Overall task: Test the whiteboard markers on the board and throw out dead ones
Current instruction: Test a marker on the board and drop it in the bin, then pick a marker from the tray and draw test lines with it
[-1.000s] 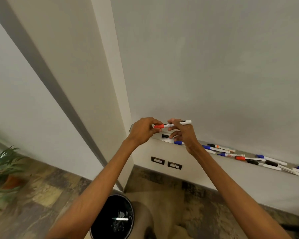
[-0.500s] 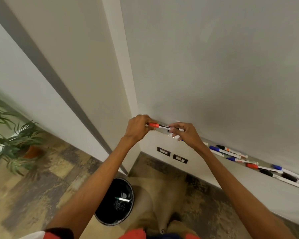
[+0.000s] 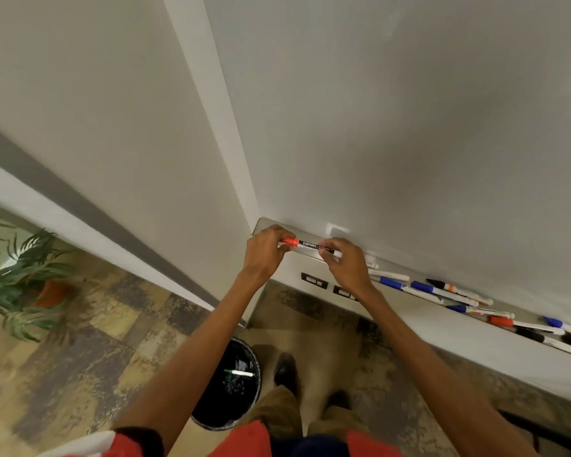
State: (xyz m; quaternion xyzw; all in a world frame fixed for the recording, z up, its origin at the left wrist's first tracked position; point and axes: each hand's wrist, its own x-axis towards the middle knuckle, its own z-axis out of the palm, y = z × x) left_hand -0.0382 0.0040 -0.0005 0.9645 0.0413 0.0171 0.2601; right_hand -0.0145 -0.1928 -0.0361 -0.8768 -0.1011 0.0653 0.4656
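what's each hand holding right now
Left hand: grips the red cap end of the red marker.
Right hand: pinches the other end of the same marker.

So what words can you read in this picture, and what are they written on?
"camlin": on the barrel of the red-capped marker, which the left hand and the right hand hold.
Smaller print beside it on the same barrel: too blurred to read.
Labels on the markers lying on the tray: too small to read.
No other writing can be read.
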